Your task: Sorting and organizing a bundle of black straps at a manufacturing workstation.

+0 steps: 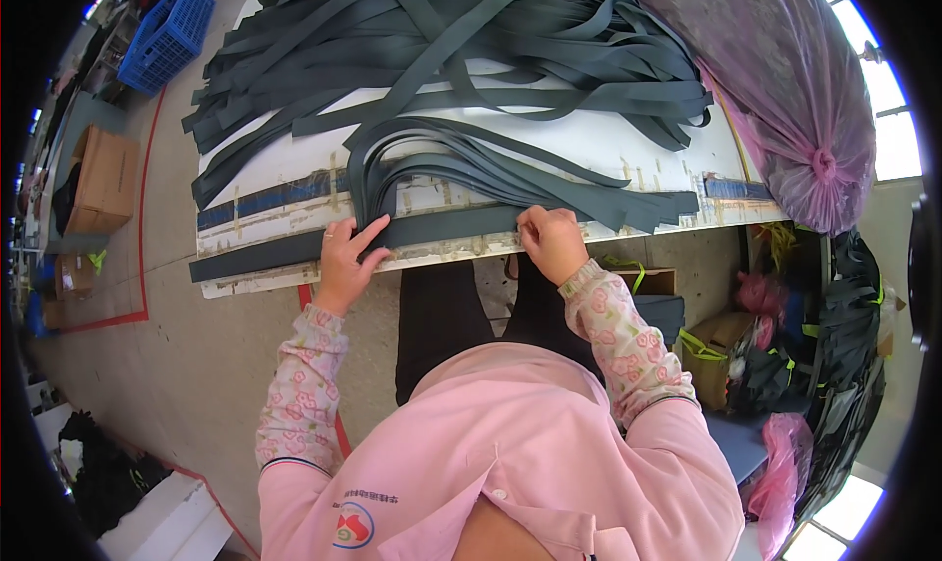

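Note:
A dark grey-green flat strap (260,258) lies along the near edge of the white table (294,291). My left hand (345,267) rests on this strap with thumb and forefinger spread apart, beside the folded end of a curved bundle of similar straps (461,154). Further right, the fingers of my right hand (552,241) are curled and pinched on the same strap near the table edge. The bundle arches between the hands, and its loose ends fan out to the right. What lies under my right fingertips is partly hidden.
A large heap of straps (442,31) covers the far part of the table. A filled pink translucent bag (785,70) stands at the far right. Blue crates (169,33) and a cardboard box (103,180) are at the left. Bundled dark straps (846,311) hang at the right.

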Demonstrator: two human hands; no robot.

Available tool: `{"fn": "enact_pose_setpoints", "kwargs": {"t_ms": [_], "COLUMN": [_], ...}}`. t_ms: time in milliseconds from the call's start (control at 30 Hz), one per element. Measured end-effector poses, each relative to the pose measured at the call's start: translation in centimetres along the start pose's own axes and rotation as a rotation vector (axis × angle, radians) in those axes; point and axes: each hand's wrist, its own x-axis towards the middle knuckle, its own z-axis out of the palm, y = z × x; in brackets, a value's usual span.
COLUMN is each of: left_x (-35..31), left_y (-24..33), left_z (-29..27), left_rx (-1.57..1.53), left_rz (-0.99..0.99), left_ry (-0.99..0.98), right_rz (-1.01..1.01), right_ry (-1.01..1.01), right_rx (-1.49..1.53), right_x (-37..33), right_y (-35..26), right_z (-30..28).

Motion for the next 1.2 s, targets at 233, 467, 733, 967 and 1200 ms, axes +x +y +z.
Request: {"fn": "enact_pose_setpoints", "kwargs": {"t_ms": [233, 467, 733, 967, 1200], "left_x": [0.3, -0.3, -0.9, 0.3, -0.3], "left_y": [0.0, -0.1, -1.0, 0.0, -0.1], "left_z": [0.2, 0.5, 0.0, 0.7, 0.1], "left_rx": [-0.014, 0.018, 0.088, 0.022, -0.003], "left_rz": [0.018, -0.037, 0.097, 0.016, -0.029], "left_ry": [-0.005, 0.033, 0.035, 0.055, 0.070], "right_rz": [0.278, 0.082, -0.011, 0.112, 0.013], "right_ry": [-0.056, -0.609, -0.138, -0.260, -0.292], "right_rx": [0.400, 0.661, 0.546, 0.467, 0.394], "right_x": [1.3, 2.0, 6.1, 5.2, 5.1], "right_y": [-2.8, -7.6, -10.4, -11.0, -12.0], "right_z": [-2.9, 4.9, 8.6, 8.2, 10.1]}}
